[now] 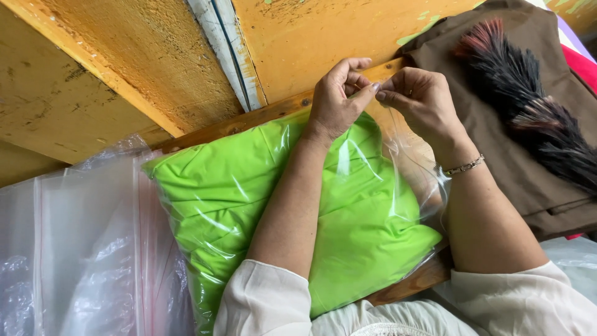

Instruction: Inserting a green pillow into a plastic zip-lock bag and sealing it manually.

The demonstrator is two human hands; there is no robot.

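Left hand (336, 93) and right hand (420, 99) meet at upper centre of frame, fingertips pinching the open edge of a clear plastic bag (404, 149); each grip is closed on that edge. The bag holds folded lime-green fabric (236, 199), lying centre frame directly below both hands, on the wooden bench (261, 115). Empty plastic bags (81, 249) lie lower left. Brown garment with dark feather trim (528, 106) sits upper right.

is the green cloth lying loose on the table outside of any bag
No, the green cloth sits inside a clear plastic bag, whose top edge the left hand and right hand pinch together.
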